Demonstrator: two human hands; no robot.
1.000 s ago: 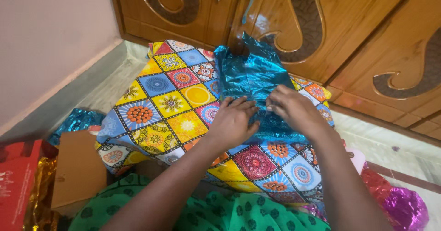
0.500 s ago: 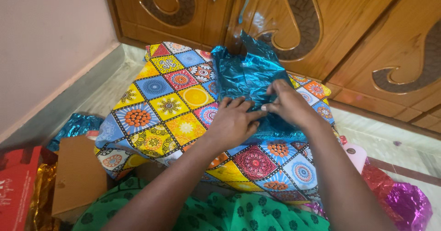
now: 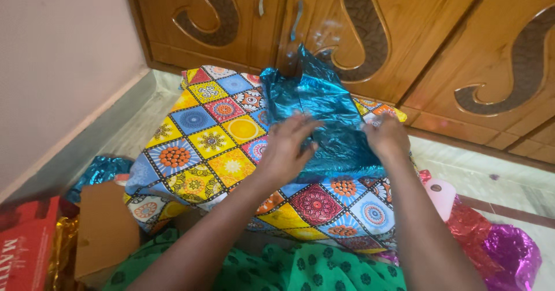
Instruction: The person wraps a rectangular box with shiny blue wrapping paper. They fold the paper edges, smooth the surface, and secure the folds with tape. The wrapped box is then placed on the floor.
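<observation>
A crinkled sheet of shiny blue foil wrapping paper lies on top of a cloth with bright patterned squares. My left hand rests flat on the foil's near left part, fingers spread over it. My right hand presses on the foil's near right edge, with its fingers curled around that edge. The far end of the foil sticks up toward the wooden cabinet. Whatever the foil covers is hidden.
Carved wooden cabinet doors stand just behind. A pale wall is at the left. A brown cardboard piece, a red box, gold foil and more blue foil lie at lower left. Red and purple foil lies at lower right.
Both hands have slid apart along the foil, the left one toward me and the right one out to the right edge. The view has shifted slightly.
</observation>
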